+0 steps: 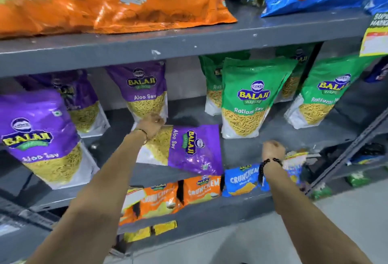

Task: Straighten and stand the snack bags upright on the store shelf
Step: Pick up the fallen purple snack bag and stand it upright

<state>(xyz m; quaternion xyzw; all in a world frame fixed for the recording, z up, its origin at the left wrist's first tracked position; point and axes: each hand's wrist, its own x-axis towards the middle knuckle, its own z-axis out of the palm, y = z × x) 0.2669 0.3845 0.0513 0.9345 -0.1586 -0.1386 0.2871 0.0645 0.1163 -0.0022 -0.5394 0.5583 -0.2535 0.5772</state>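
- Purple Aloo Sev bag (184,148) is lying on its side on the middle shelf (241,150).
- I'm gripping its bottom edge with my left hand (152,124); right hand (273,150) is hovering clenched, empty.
- I'm advising pivoting it upright, base seated flat.

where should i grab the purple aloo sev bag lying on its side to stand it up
Take the fallen purple bag by its top end, the purple part pointing right, coming in from the right with the free right hand. Its pale base points left, where the left hand already rests, so lifting the right end pivots it upright on that base.
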